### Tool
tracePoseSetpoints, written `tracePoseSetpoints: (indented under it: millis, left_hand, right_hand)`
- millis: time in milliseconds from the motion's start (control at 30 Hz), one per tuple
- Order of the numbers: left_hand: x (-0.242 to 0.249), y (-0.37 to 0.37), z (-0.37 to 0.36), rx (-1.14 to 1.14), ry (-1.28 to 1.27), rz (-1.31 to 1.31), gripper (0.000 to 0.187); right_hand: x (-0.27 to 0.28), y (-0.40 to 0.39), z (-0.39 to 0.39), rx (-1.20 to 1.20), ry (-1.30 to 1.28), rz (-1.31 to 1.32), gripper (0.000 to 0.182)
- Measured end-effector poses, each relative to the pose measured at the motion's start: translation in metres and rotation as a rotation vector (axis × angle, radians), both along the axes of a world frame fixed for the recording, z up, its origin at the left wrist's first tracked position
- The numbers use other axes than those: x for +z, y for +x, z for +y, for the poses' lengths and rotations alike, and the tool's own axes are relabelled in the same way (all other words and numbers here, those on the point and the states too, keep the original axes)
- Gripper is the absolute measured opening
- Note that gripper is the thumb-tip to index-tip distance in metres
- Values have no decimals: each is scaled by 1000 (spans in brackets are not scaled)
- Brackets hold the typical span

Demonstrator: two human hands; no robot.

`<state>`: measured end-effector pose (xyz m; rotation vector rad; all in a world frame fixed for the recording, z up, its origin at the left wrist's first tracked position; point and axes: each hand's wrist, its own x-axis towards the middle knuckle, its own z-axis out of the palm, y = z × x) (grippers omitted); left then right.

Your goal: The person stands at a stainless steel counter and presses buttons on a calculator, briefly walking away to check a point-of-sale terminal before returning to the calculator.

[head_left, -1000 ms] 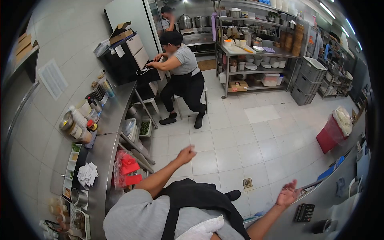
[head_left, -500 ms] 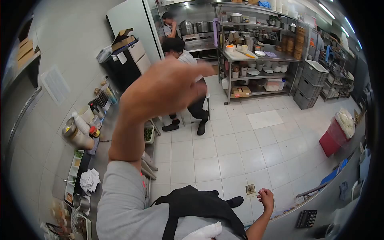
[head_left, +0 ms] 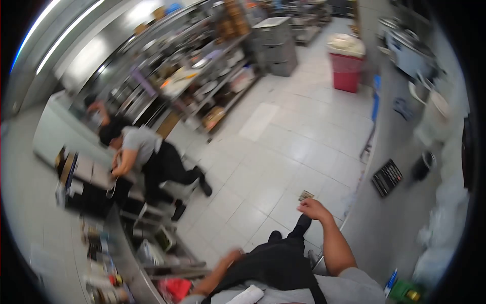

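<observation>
My right hand (head_left: 312,209) hangs over the floor in front of my right side, its fingers curled in and nothing visible in them. Just beyond it shows a small square floor drain (head_left: 306,196). Low beside my black apron (head_left: 276,263) is my left hand (head_left: 232,257), smeared by motion, so its fingers cannot be made out. A white cloth (head_left: 248,295) lies against my front. On the steel counter (head_left: 349,238) to my right are a black calculator (head_left: 387,178) and a dark cup (head_left: 423,165).
A person (head_left: 147,152) in a grey shirt bends over a black cabinet (head_left: 96,190) at left, with another person behind. Steel shelving (head_left: 223,109) holds dishes and pots. Grey crates (head_left: 280,45) and a red bin (head_left: 347,68) stand farther back. A side counter (head_left: 134,276) runs along my left.
The view has turned right, bringing the right-hand counter into sight. My left hand has dropped from in front of the camera to beside my apron. The nearer person now leans towards the cabinet.
</observation>
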<state>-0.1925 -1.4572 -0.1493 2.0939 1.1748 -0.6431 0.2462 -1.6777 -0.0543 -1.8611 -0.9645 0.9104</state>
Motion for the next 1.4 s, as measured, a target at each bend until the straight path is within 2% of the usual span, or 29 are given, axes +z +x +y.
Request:
tracePoseSetpoints:
  millis: [67, 100, 167, 300, 400, 467, 500, 533, 567, 600, 667, 733, 800, 867, 933, 1000, 1067, 1167, 1200, 1267, 1333, 1400]
  left_hand:
    - [-12, -11, -38, 221, -224, -412, 53]
    - [-12, -11, -37, 187, -228, -413, 52]
    - [-9, -14, -9, -178, -41, 20, 50]
    - [-5, 23, 23, 1, -108, -21, 47]
    - [-11, 75, 26, -351, -104, 55, 48]
    - [-33, 109, 26, -401, -252, 14, 46]
    - [-22, 135, 19, -381, -340, -5, 43]
    - [-2, 174, 10, -351, -414, -27, 41]
    - [21, 216, -4, -218, -534, -38, 37]
    - [42, 252, -15, -70, -631, -50, 34]
    - [68, 328, -29, -295, -556, -334, 33]
    - [133, 417, -70, -303, -513, -650, 34]
    - [189, 500, -106, -375, -540, -771, 35]
    - [225, 568, -138, -579, -510, -828, 39]
    - [241, 627, -177, -733, -578, -885, 37]
    - [233, 680, -214, -894, -631, -940, 40]
    - [205, 725, -243, -1024, -556, -1014, 46]
    - [210, 754, -266, -1376, -286, -901, 55]
    - [213, 753, -271, -1376, -308, -799, 58]
    - [221, 740, -273, -1385, -353, -576, 64]
    - [207, 721, -262, -1374, -504, -409, 72]
    - [207, 677, -248, -1410, -605, -273, 67]
  right_hand:
    - [19, 0, 1, -7, -132, 34, 50]
    - [26, -3, 1, -18, -150, 48, 51]
    - [27, -22, -1, -15, -180, 60, 52]
    - [22, -22, -6, 18, -176, 75, 54]
    - [6, 8, -28, 55, -169, 98, 52]
    - [10, 28, -41, -212, 26, 211, 32]
    - [55, 37, -50, -277, 112, 95, 32]
    - [61, 41, -55, -365, 377, 516, 48]
    - [84, 46, -62, -383, 357, 672, 47]
    - [78, 44, -65, -384, 307, 550, 49]
    - [62, 38, -60, -361, 208, 315, 52]
    - [60, 38, -58, -258, -64, 116, 50]
    - [46, 30, -52, -298, -141, 118, 50]
    - [46, 31, -51, -284, -28, 188, 51]
    - [50, 35, -56, -342, 131, 293, 51]
    - [58, 43, -61, -323, 288, 429, 47]
    - [76, 44, -71, -376, 417, 542, 46]
    - [92, 27, -100, -738, 401, 381, 47]
    - [89, 20, -113, -857, 468, 585, 50]
    - [109, -3, -140, -1159, 547, 690, 56]
    - [123, -30, -163, -1401, 565, 693, 50]
    - [117, -57, -179, -1618, 566, 595, 50]
